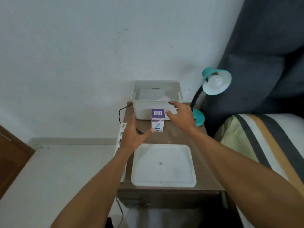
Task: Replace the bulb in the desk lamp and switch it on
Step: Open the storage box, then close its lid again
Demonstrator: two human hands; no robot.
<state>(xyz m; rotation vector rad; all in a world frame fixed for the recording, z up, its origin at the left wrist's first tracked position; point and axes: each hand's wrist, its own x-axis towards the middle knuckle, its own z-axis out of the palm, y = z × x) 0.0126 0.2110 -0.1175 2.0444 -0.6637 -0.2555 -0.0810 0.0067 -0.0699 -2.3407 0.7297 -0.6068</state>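
A small purple-and-white bulb box (pixel 158 120) stood upright on the wooden bench (pixel 179 137), just in front of a white storage bin (pixel 156 96) and behind a flat white tray (pixel 163 165). Both hands were reaching toward it. The left hand (pixel 133 137) was at the box's lower left, fingers (pixel 152 130) spread apart, the thumb tip at or just beside the bottom corner; contact could not be confirmed. The right hand (pixel 181 115) hovered at the box's upper right, fingers apart, holding nothing.

The teal desk lamp (pixel 213 83) stood at the bench's right rear, its shade tilted toward the viewer with a white bulb (pixel 215 81) seated in the socket.

Handling, as judged: the box was probably thin card, light and easily crushed, with a fragile bulb inside. It was best taken by two opposite side faces with gentle pressure. The seated bulb looked smooth and possibly slippery; it was best gripped around its widest part and turned while the other hand steadied the shade, since the flexible neck would likely give.
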